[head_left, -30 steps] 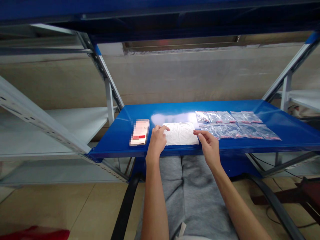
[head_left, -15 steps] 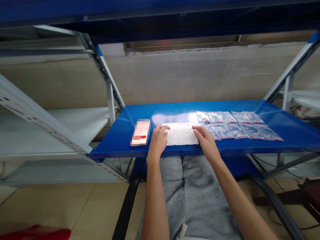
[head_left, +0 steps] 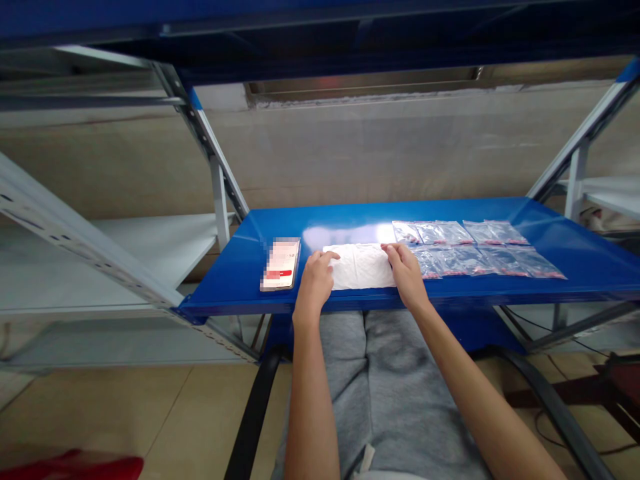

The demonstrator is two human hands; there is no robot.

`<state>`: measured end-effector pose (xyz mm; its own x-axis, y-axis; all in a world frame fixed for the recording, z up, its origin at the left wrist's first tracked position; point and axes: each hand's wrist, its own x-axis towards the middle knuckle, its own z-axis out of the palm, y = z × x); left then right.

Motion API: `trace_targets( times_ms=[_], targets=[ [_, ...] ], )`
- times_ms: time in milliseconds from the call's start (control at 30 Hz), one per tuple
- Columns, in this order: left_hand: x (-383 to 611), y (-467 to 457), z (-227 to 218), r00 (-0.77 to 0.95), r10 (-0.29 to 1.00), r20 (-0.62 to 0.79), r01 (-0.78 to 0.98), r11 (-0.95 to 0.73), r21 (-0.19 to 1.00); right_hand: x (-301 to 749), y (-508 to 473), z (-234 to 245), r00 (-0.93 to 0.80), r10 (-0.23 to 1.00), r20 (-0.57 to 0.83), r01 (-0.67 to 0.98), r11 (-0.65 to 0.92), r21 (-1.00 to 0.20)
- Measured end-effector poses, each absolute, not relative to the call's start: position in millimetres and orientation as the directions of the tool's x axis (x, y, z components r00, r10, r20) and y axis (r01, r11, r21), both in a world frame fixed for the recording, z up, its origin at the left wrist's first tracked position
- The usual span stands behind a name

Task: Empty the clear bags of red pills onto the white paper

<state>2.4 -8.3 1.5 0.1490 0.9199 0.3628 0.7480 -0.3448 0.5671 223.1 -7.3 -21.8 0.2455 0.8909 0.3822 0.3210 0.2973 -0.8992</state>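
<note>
A folded white sheet (head_left: 359,267) was kept flat on the blue steel shelf (head_left: 235,287), beside the clear bags (head_left: 480,250), by the half-open left grip (head_left: 314,283) and right grip (head_left: 406,275), fingertips pressing its edges.

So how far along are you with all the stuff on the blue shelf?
Already done, it seems: small clear plastic bags lie in two neat rows on the blue steel shelf, and a phone sits off to the left. In hand: your left hand and right hand both rest on a white folded sheet. Left: neither hand touches the bags, and the sheet lies flat between them and the phone.
</note>
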Motion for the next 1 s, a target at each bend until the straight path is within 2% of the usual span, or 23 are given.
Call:
trace_targets(
  times_ms=[233,367,533,700,833,900,1000],
  targets=[
    [3.4,-8.4,1.6,0.151,0.917,0.369,0.752,-0.349,0.559,223.8,-24.7,-10.2,0.208,0.912,0.352,0.274,0.292,-0.917],
    [4.5,-7.6,0.9,0.147,0.917,0.370,0.760,-0.344,0.551,223.7,-33.7,-10.9,0.156,0.926,0.344,0.194,0.313,-0.930],
    [3.3,-5.9,0.1,0.073,0.901,0.428,0.754,-0.330,0.568,239.5,-52.3,-7.4,0.142,0.911,0.386,0.156,0.365,-0.918],
    [12.4,-7.8,11.7,-0.034,0.876,0.482,0.715,-0.315,0.623,289.6,-44.2,5.9,0.336,0.844,0.419,0.350,0.301,-0.887],
    [56.8,-14.8,25.0,-0.090,0.900,0.426,0.747,-0.221,0.627,323.9,-31.5,12.0,0.379,0.846,0.376,0.590,0.092,-0.802],
    [90.3,-20.1,28.6,-0.018,0.923,0.384,0.764,-0.235,0.600,331.4,-31.4,8.9,0.357,0.853,0.380,0.713,0.013,-0.701],
    [137.3,-29.6,28.1,0.176,0.918,0.357,0.778,-0.351,0.521,332.5,-37.6,-2.3,0.336,0.837,0.432,0.817,-0.031,-0.575]
  ],
)
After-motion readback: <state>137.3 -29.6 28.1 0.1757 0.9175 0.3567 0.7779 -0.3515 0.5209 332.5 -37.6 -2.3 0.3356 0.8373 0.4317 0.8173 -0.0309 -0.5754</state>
